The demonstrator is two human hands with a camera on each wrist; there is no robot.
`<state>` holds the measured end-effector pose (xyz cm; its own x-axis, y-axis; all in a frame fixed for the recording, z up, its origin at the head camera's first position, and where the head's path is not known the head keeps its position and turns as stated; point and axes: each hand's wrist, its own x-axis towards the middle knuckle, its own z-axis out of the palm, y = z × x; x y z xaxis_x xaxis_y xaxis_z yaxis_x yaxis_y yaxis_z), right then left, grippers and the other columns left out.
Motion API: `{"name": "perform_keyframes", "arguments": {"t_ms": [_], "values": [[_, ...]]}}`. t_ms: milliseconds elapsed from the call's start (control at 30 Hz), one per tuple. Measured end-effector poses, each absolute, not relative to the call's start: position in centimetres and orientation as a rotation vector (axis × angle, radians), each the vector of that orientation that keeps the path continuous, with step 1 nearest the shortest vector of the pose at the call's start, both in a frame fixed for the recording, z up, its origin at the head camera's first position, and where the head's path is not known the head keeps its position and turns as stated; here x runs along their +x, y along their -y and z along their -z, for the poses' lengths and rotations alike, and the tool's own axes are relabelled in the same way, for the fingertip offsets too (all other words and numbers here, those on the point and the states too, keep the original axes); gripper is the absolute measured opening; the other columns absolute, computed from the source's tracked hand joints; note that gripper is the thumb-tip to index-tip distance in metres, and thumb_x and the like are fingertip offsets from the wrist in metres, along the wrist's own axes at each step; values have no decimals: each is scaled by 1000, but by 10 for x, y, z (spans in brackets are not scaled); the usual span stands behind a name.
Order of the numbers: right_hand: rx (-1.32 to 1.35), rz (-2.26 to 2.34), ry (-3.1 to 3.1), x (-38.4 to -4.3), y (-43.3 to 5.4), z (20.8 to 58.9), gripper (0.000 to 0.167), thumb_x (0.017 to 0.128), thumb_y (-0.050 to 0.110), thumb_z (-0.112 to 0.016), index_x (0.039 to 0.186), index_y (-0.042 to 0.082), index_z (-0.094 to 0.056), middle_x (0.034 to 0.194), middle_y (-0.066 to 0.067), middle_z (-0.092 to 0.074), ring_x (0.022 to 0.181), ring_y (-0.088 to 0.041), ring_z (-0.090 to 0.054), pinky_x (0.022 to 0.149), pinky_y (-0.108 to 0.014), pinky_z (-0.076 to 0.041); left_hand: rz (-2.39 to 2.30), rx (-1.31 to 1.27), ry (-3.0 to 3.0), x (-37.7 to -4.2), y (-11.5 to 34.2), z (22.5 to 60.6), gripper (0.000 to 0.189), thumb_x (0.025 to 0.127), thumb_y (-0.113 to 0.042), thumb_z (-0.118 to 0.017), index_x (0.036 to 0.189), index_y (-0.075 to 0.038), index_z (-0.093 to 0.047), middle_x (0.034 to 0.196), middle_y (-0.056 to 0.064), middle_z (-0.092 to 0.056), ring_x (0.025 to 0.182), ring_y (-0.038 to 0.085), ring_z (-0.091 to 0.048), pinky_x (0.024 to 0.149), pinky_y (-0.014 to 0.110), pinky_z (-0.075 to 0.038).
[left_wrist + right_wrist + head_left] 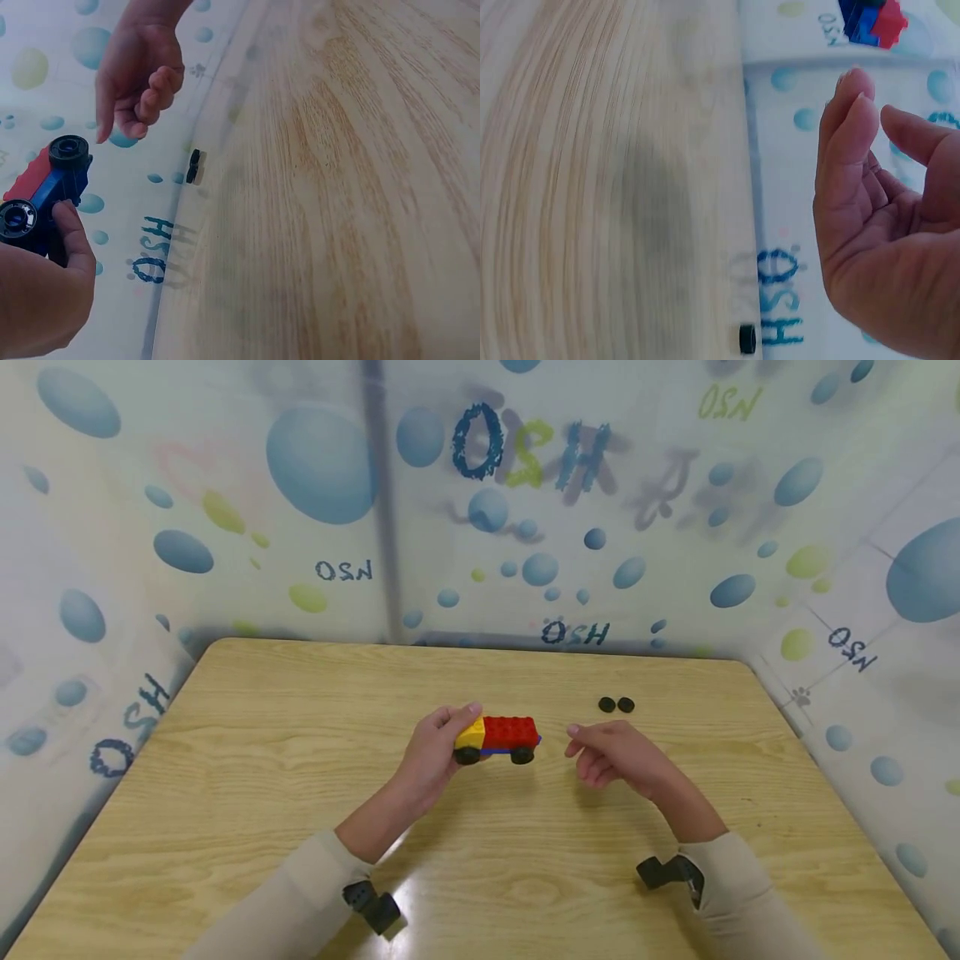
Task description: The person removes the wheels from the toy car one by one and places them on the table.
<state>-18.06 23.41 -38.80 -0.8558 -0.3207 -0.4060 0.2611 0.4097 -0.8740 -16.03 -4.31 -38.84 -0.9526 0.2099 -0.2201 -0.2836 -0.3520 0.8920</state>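
A toy truck (pixel 510 735) of building blocks, with a yellow cab, red studded bed, blue base and black wheels, is above the middle of the table. My left hand (pixel 435 752) grips it by the yellow end, thumb on top. In the left wrist view the truck's blue underside (pixel 56 184) shows two wheels, with a fingertip pressed against it. To the right of the truck my right hand (pixel 615 756) hovers with loosely bent fingers and nothing in them. Two loose black wheels (pixel 616 704) lie on the table beyond the right hand.
The light wood table (pixel 525 877) runs back to a pale wall (pixel 480 552) printed with blue and green spots and letters. A black wrist mount is strapped at each sleeve (pixel 742 885).
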Motion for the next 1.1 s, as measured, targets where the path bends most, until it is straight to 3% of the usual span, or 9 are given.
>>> {"name": "perform_keyframes", "arguments": {"t_ms": [367, 567, 733, 1000, 1100], "values": [[-244, 1522, -1988, -168, -209, 380, 56, 99, 41, -53, 115, -13, -59, 71, -6, -66, 58, -15, -63, 58, -30, -55, -2294, -98, -1613, -159, 40, 393, 35, 101, -36, -51, 108, -1, -50, 103, 14, -56, 85, 25, -66, 76, 33, -58], [-259, 1534, -1990, -165, -196, 379, 52, 97, 42, -57, 108, -8, -63, 71, -7, -67, 57, -16, -62, 57, -30, -55, -2213, -28, -1645, -159, 39, 394, 37, 103, -34, -46, 116, 1, -50, 109, 16, -55, 81, 25, -68, 79, 33, -57], [-275, 1576, -1989, -165, -194, 376, 47, 98, 37, -57, 106, -8, -64, 68, -5, -65, 55, -16, -61, 56, -28, -54, -2102, 121, -1625, -158, 41, 396, 43, 100, -27, -39, 129, 3, -51, 113, 14, -56, 85, 20, -61, 75, 28, -51], [-454, 1578, -1949, -163, -191, 366, 36, 99, 30, -57, 95, -5, -66, 69, -5, -66, 55, -15, -60, 54, -27, -53, -1922, 322, -1584, -158, 38, 396, 52, 101, -42, -43, 118, 3, -62, 86, 2, -65, 70, 13, -58, 65, 24, -48], [-483, 1572, -1945, -162, -187, 366, 35, 99, 29, -56, 94, -5, -65, 68, -6, -66, 55, -15, -60, 54, -27, -53, -1926, 357, -1514, -158, 37, 398, 54, 101, -46, -42, 116, 2, -61, 85, 3, -66, 70, 14, -60, 66, 24, -51]]}}
